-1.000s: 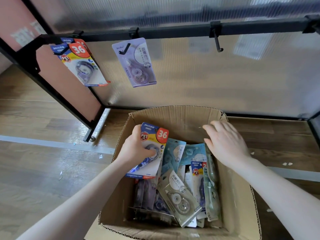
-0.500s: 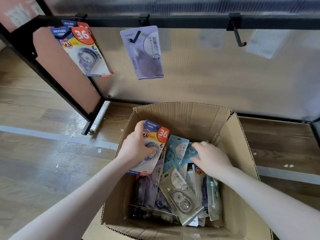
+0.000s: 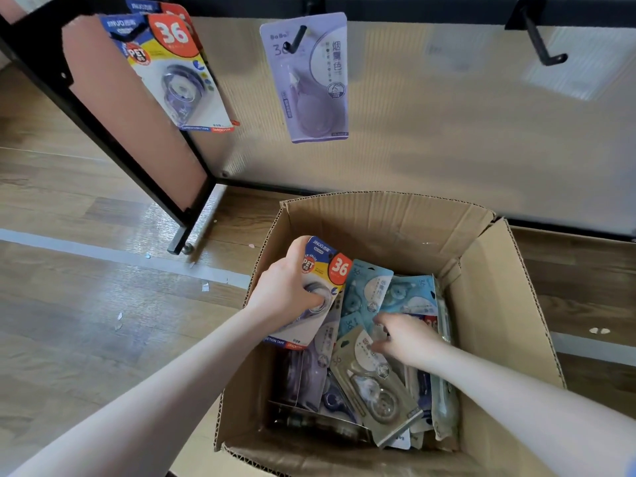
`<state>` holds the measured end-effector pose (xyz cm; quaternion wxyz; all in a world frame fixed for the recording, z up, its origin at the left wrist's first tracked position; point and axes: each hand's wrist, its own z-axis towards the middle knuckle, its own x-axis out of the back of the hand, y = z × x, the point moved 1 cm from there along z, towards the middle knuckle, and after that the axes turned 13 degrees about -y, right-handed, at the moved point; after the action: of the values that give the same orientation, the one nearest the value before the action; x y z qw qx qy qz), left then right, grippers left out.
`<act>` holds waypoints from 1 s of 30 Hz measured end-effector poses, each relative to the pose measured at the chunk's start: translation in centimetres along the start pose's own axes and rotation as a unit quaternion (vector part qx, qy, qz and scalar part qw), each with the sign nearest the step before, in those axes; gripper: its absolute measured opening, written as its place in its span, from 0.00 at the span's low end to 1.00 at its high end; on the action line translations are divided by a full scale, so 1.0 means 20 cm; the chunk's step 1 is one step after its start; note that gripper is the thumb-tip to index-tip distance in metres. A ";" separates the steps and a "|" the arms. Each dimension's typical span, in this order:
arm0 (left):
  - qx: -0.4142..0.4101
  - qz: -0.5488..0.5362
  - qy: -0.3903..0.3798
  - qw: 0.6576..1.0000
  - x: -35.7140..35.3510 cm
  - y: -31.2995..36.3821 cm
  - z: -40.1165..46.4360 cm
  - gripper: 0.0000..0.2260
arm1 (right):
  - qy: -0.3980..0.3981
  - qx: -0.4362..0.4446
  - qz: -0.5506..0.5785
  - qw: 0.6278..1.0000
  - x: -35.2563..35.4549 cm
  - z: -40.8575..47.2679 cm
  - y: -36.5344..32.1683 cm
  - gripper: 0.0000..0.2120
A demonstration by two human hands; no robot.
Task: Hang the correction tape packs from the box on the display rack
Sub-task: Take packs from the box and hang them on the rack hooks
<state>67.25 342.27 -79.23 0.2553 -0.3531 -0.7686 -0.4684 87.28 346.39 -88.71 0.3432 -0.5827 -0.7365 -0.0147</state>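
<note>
Head view, only one.

Box on floor, near-right, flaps open, approx half full of tape packs stacked on edge & leaning. Probably dumped in loose, hence the jumble.

L hand clamped on "36" pack: thumb over blister, fingers curled behind card. Pack tilted, top poking above the rest, bottom edge among the others at box's left side. Held near mid-card, likely to leave the hang hole free for a hook.

R hand down in the pile, right of centre, fingers curled onto a grey-green pack. Pinching it or just sorting through: can't tell. Looks like a second pick while L holds the first.

Rack far side, black frame w/ ribbed panel behind. Far-left hook carries matching "36" packs, at least two overlapped. Middle hook carries a purple pack, hanging tilted. Right hook bare. Sorted by type per hook, so held "36" pack prob. belongs far-left.

Task early: few hung, most packs in box.
</note>
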 end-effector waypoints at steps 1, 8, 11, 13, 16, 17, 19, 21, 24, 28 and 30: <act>-0.002 0.000 -0.001 1.000 0.00 0.00 0.00 0.38 | -0.003 -0.002 0.002 1.000 0.00 0.01 0.00 0.21; -0.009 -0.007 -0.011 1.000 -0.03 -0.03 0.02 0.37 | -0.021 -0.013 0.073 0.997 -0.13 0.06 -0.03 0.24; -0.014 -0.021 -0.010 1.000 -0.04 -0.04 0.02 0.37 | -0.009 -0.026 0.108 0.994 -0.17 0.06 -0.03 0.29; -0.017 -0.033 -0.008 0.999 -0.04 -0.05 0.02 0.38 | -0.004 -0.035 0.132 0.991 -0.16 0.07 -0.03 0.26; -0.016 -0.039 -0.004 0.999 -0.04 -0.05 0.02 0.38 | -0.003 -0.041 0.124 0.991 -0.13 0.07 -0.01 0.17; -0.016 -0.041 -0.004 0.999 -0.04 -0.05 0.02 0.38 | -0.004 -0.040 0.122 0.992 -0.12 0.06 0.00 0.16; -0.014 -0.038 -0.002 0.999 -0.04 -0.05 0.02 0.38 | -0.009 -0.034 0.128 0.991 -0.09 0.05 0.01 0.16; -0.015 -0.035 -0.001 0.999 -0.04 -0.05 0.02 0.38 | -0.007 -0.030 0.135 0.990 -0.05 0.03 0.02 0.14; -0.013 -0.035 -0.002 0.999 -0.04 -0.05 0.02 0.38 | 0.008 -0.025 0.143 0.989 -0.01 0.02 0.03 0.10; -0.003 -0.045 0.001 0.999 -0.04 -0.05 0.03 0.35 | 0.031 -0.017 0.169 0.985 0.04 -0.01 0.05 0.09; 0.009 -0.056 0.011 0.998 -0.04 -0.05 0.03 0.29 | 0.051 -0.011 0.186 0.981 0.08 -0.03 0.06 0.10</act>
<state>67.02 342.23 -80.63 0.2404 -0.3019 -0.7885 -0.4788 88.52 347.79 -87.89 0.3704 -0.7115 -0.5970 0.0116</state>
